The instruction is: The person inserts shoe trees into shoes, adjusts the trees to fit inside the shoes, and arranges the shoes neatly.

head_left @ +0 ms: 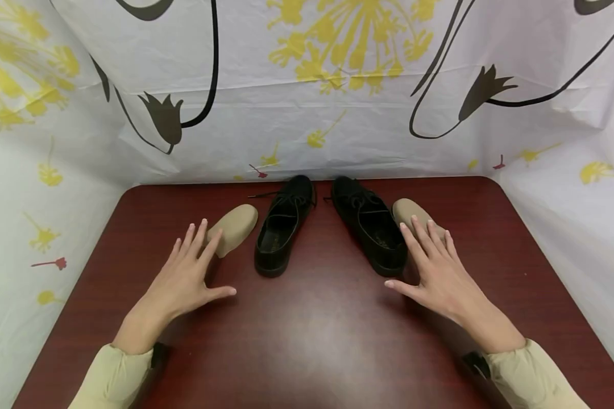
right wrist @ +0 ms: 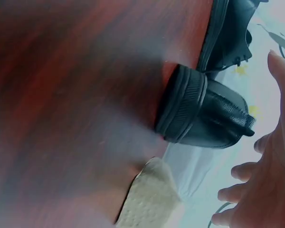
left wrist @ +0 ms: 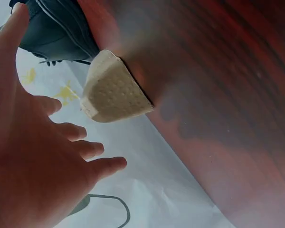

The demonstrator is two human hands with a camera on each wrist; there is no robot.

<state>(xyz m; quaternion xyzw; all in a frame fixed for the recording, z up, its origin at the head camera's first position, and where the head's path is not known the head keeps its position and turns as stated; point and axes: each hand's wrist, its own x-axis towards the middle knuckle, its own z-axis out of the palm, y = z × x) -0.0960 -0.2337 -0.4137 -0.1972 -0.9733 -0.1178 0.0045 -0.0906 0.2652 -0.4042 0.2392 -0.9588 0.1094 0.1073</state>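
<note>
Fingers of right hand [head_left: 437, 272], spread like the left hand's [head_left: 186, 278], partly hide one insole [head_left: 411, 213].

Right hand [head_left: 440, 272] covers lower half of right insole [head_left: 411, 213], centre-right of head view. Both sleeves cut off at bottom edge. Wrist views blurry; left shoe [left wrist: 57, 28] cropped at top.

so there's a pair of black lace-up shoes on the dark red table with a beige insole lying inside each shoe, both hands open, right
Not quite: each beige insole lies on the dark red table outside its shoe. The head view shows the left beige insole beside the left black lace-up shoe, and the right beige insole beside the right black lace-up shoe. Left hand and right hand are open.
</note>
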